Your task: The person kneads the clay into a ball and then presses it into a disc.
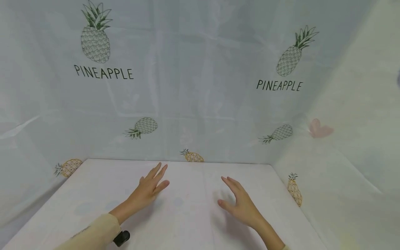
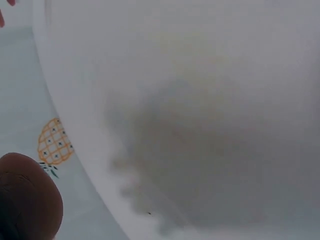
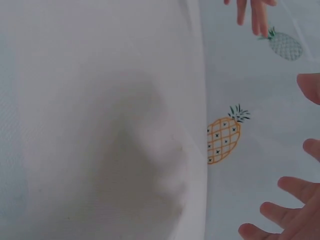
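My left hand (image 1: pixel 145 191) is over the left-centre of the white table (image 1: pixel 187 222), fingers stretched out and spread, holding nothing. To its right, my right hand (image 1: pixel 242 206) hovers with fingers extended and thumb apart, also with nothing in it. Both palms face partly inward, a wide gap between them. A fingertip (image 2: pixel 30 200) shows large at the lower left of the left wrist view. Spread fingers (image 3: pixel 295 187) come in from the right edge of the right wrist view. Soft shadows of the hands fall on the tabletop.
A pale curtain (image 1: pixel 193 86) printed with pineapples hangs behind the table's far edge, and a similar sheet (image 1: pixel 350 146) drapes along the right side. A small black device (image 1: pixel 122 238) sits at the left sleeve's cuff (image 1: pixel 107 225).
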Available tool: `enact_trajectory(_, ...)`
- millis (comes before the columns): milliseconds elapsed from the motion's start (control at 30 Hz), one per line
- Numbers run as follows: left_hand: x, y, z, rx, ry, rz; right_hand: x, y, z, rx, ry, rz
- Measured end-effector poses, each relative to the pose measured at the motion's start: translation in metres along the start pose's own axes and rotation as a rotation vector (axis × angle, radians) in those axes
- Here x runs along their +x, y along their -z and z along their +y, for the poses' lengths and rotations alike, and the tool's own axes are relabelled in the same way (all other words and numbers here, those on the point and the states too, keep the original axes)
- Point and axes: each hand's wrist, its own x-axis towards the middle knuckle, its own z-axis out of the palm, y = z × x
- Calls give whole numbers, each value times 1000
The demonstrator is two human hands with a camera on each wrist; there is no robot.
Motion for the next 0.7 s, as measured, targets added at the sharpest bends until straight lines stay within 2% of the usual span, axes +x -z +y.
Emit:
enact_trajectory(133,-2,1,-3,73,61,-44,-2,-5,-1,15,3,-10)
enact_trajectory(267,-3,-1,-5,166,66,-65,-3,-8,-2,35,-13,-24)
enact_trajectory(533,-4,-14,-5,302,119,-68,-4,-13,-3,72,2,-42)
enact_trajectory(700,-9,-21,-6,357,113,-65,-4,-16,-3,81,9,-33)
